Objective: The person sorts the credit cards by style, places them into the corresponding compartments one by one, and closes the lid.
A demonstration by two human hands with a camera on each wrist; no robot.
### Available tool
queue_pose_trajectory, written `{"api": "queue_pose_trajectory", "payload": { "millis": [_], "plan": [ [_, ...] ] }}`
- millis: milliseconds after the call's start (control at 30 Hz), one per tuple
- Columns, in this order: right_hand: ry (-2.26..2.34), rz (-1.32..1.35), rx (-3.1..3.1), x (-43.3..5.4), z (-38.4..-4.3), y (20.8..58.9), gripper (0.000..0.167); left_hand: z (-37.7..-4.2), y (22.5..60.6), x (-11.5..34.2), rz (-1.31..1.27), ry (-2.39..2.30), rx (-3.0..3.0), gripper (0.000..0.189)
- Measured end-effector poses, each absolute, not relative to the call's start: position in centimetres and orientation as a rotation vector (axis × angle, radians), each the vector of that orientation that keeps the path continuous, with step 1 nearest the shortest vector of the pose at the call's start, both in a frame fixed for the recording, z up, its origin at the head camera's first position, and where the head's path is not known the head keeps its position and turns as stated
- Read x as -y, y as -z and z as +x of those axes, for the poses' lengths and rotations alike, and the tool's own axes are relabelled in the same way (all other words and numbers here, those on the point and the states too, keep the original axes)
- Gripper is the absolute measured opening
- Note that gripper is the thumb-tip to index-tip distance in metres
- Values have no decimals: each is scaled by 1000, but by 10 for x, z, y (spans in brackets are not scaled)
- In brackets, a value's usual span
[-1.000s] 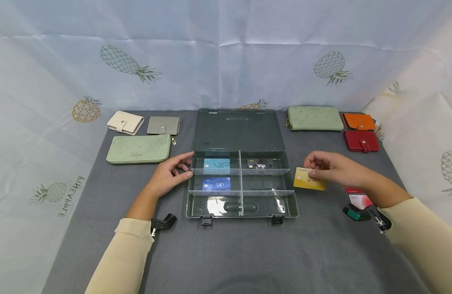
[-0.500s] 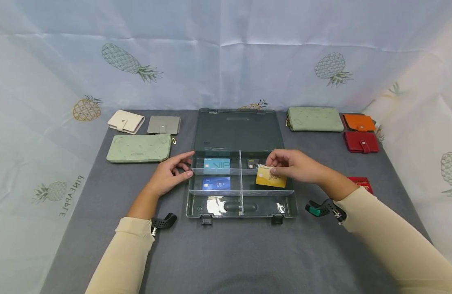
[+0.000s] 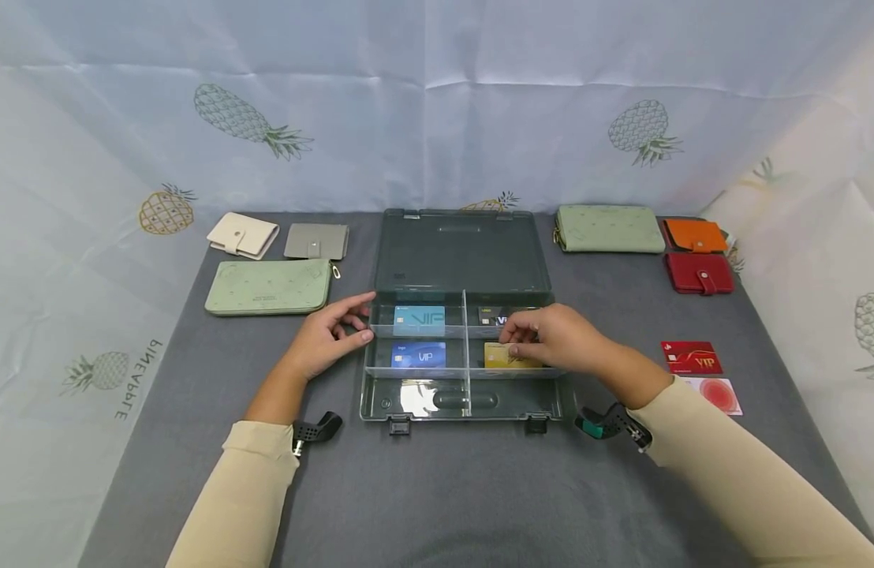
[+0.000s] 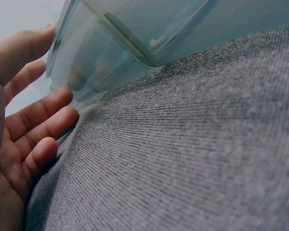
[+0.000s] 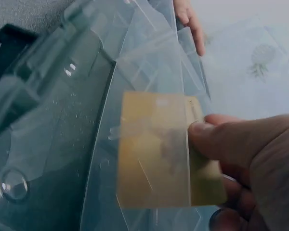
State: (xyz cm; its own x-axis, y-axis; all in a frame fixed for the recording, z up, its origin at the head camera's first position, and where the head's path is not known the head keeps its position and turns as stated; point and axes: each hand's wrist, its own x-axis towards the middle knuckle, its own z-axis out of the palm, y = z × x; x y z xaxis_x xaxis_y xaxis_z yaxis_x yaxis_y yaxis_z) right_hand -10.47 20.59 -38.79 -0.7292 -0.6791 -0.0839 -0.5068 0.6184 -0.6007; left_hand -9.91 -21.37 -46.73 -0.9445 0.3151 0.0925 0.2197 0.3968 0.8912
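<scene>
My right hand [image 3: 568, 339] pinches a gold card [image 3: 501, 356] between thumb and fingers. The card is lowered into the middle right compartment of a dark translucent divided box [image 3: 376, 398], whose lid lies back. In the right wrist view, a clear divider [image 5: 135, 72] covers most of the card, with the thumb at its uncovered edge. My left hand [image 3: 323, 339] touches the box's left wall with its fingertips, fingers loosely spread. Inside the box, a light blue VIP card [image 3: 408, 319] and a black card [image 3: 491, 316] occupy the back row; a dark blue VIP card [image 3: 412, 356] is in the middle left compartment.
To the right lie a red VIP card [image 3: 685, 357] and a white card with a pink circle [image 3: 721, 394]. Green wallets [image 3: 270, 288] [image 3: 610, 229] flank the box. Small wallets in cream [image 3: 245, 235], grey [image 3: 316, 241], orange [image 3: 692, 235] and red [image 3: 696, 272] stand near the back.
My right hand has carried the gold card leftward from beside the box and down into the middle right compartment. The red and white cards are now uncovered. My left hand has stayed still.
</scene>
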Motion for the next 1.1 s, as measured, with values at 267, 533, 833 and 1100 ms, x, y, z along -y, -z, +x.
{"api": "queue_pose_trajectory", "payload": {
  "millis": [267, 533, 833, 1100],
  "plan": [
    [693, -1024, -2652, -206, -98, 395, 19, -98, 466, 213, 496, -1592, -2558, 61],
    [851, -928, -2611, -219, -95, 396, 34, -99, 469, 214, 514, -1616, -2549, 62],
    [1152, -649, -2659, -269, -77, 395, 36, -100, 470, 214, 529, -1612, -2549, 61],
    [1046, -213, -2711, -357, -62, 396, 41, -98, 468, 213, 533, -1609, -2562, 62]
  ]
}}
